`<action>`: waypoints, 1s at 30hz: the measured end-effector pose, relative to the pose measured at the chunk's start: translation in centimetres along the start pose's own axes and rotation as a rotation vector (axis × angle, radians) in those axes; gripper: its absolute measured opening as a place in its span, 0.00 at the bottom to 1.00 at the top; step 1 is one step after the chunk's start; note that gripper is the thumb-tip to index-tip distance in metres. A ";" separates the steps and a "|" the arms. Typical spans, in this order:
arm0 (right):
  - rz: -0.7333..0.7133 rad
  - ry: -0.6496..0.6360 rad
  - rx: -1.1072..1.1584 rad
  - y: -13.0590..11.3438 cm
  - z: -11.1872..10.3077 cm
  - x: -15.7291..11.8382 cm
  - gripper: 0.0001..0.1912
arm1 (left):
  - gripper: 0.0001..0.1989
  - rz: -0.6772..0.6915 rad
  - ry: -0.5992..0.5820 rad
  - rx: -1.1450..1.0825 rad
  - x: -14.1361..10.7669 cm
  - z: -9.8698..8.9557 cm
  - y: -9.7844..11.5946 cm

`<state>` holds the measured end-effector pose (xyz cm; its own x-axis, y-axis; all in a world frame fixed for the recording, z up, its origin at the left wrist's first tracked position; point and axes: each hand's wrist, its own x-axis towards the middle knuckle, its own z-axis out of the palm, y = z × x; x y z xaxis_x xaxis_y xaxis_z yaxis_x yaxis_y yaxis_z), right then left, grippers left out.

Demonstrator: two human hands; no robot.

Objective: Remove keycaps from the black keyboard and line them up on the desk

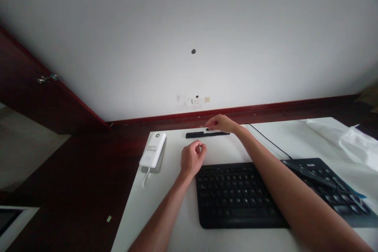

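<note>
Just beyond the black keyboard (236,193), a keycap row (195,135)
Right hand (221,123) pinches a small keycap (207,129); left hand (191,158) curled, contents unclear

The bare right forearm (283,181) hides part of the black plastic keyboard (233,193). Whether the right hand (223,123) grips the tiny black piece (207,129) is unclear. Print (152,148) on the white rectangular power bank (152,155) (minute, grey) is illegible; the right edge crops crumpled white wrapping (356,143).

Right hand (220,123) outstretched, left hand (191,158) loosely curled.
</note>
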<state>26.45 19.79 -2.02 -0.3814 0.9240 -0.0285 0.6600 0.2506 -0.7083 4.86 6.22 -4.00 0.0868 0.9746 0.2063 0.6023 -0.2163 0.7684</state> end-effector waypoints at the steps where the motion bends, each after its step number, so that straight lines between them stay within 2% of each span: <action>1: 0.007 0.021 -0.027 0.0 -0.1 -0.2 0.11 | 0.14 -0.002 -0.002 0.001 0.0 0.0 0.0; 4: 0.008 0.074 -0.086 -0.4 0.0 -0.6 0.09 | 0.14 -0.006 -0.003 0.004 -0.1 -0.1 0.1; 8: -0.035 0.085 -0.129 -1.0 0.5 -1.0 0.09 | 0.14 0.004 -0.011 0.012 -0.1 -0.1 0.1; 17: -0.008 0.133 -0.155 -0.6 1.1 -0.9 0.15 | 0.14 0.017 -0.027 0.043 -0.3 0.0 0.1; 23: -0.002 0.116 -0.107 -0.7 1.3 -0.9 0.10 | 0.14 0.019 -0.033 0.047 -0.3 -0.1 0.3; 30: -0.026 0.094 -0.101 -1.2 1.2 -1.2 0.11 | 0.15 0.012 -0.040 0.065 -0.3 -0.1 0.3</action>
<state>25.36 18.06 -2.01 -0.3403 0.9385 0.0590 0.7144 0.2988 -0.6328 4.89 5.87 -3.77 0.1251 0.9738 0.1898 0.6511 -0.2249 0.7249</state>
